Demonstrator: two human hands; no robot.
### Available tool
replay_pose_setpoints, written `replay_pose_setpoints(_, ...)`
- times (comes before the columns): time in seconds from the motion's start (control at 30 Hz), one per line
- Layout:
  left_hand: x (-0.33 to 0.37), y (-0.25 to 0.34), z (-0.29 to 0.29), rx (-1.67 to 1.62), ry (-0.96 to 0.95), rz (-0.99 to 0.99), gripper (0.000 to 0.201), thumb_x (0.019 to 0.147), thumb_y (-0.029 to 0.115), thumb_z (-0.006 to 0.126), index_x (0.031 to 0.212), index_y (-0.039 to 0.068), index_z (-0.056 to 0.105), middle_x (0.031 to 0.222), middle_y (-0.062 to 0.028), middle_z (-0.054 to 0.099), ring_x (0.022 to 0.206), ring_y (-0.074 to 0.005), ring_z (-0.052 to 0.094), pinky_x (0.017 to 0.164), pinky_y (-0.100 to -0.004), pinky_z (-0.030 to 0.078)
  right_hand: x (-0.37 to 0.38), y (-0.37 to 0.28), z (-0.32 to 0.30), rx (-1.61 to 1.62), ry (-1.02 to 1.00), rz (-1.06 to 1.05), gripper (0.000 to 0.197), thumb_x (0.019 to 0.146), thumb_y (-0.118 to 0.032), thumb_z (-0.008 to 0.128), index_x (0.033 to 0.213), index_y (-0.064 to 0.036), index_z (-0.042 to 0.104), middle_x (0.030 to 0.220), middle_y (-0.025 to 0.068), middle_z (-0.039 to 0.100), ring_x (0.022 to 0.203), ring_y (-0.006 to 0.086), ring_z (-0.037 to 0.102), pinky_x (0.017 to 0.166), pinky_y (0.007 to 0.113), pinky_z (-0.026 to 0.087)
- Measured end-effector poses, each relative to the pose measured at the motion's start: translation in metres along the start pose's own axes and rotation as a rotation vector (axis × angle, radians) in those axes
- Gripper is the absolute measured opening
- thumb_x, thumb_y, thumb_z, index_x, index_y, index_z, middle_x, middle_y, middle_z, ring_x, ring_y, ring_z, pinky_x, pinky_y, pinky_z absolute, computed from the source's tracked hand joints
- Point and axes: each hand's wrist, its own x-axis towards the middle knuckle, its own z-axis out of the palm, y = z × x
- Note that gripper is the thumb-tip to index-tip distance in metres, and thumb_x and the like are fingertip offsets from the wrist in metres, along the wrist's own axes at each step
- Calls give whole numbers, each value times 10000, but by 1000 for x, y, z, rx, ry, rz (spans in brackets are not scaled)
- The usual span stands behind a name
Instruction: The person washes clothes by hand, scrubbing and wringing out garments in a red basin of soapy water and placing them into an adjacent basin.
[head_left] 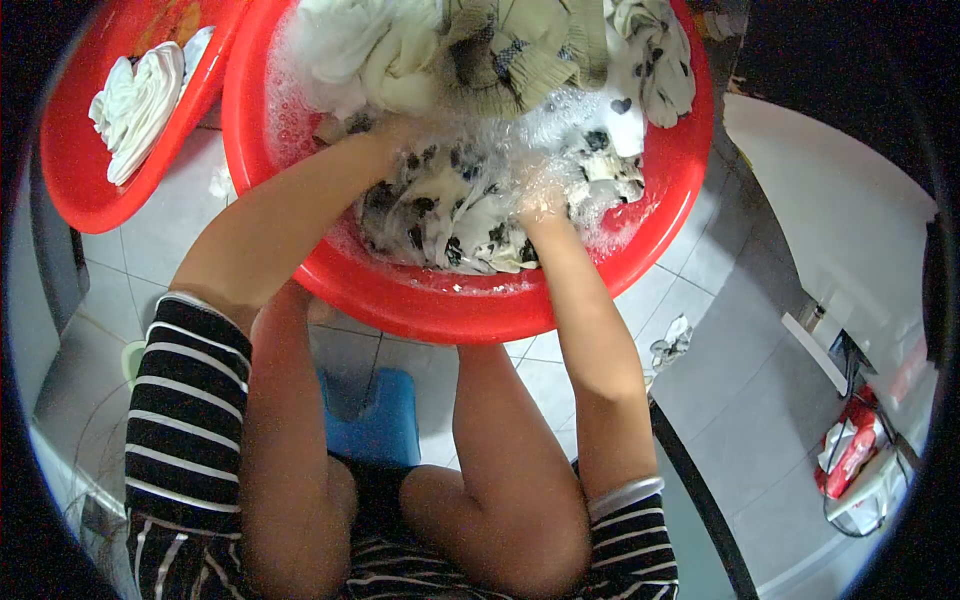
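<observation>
Both hands, left hand and right hand, clench the black-and-white patterned garment in the sudsy red basin; wrung white cloth done, heaped clothes unwashed.

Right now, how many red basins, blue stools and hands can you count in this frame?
Red basins: 2, the large basin of soapy laundry and the smaller basin at upper left.
Blue stools: 1, the blue stool.
Hands: 2, left hand and right hand, both in the suds.
Total: 5
</observation>
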Motion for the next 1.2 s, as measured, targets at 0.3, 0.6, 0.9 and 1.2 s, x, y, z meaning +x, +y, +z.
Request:
replay_pose_setpoints(0.3, -46, 63, -87, -152, -99, -109, 665, 795, 358, 629, 1370, 163, 357, 1308, -131, 497, 1138, -322, 522, 936, -389, 433, -78, -180, -159, 992, 231, 128, 269, 658, 94, 628, 784, -75, 461, 820, 23, 543, 777, 123, 548, 713, 247, 442)
replay_pose_setpoints(0.6, -75, 77, -86, -628, 470, 27, 644, 720, 137, 600, 1335, 120, 408, 1258, -166, 481, 1053, -260, 568, 894, -361, 462, -65, -161, -93, 436, 197, 131, 488, 818, 12, 595, 1276, -12, 426, 1262, 147, 481, 1225, 228, 415, 1035, 324, 309)
replay_pose_setpoints(0.9, -23, 21, 12, -207, 220, 99, 481, 863, 275, 518, 1311, 134, 412, 1284, -202, 441, 1058, -363, 545, 934, -425, 443, -22, -80, -31, -164, 115, 221, 510, 744, -170, 658, 1213, -23, 521, 1094, 209, 578, 992, 358, 553, 889, 394, 437)
replay_pose_setpoints(1.2, -12, 41, 5, -34, 74, -51, 355, 826, 215, 562, 1160, 96, 554, 1137, -189, 559, 1028, -320, 556, 915, -405, 432, 0, -122, -14, 1039, 306, 674, 539, 850, -353, 580, 1273, -38, 468, 1099, 148, 594, 966, 283, 573, 899, 409, 436)
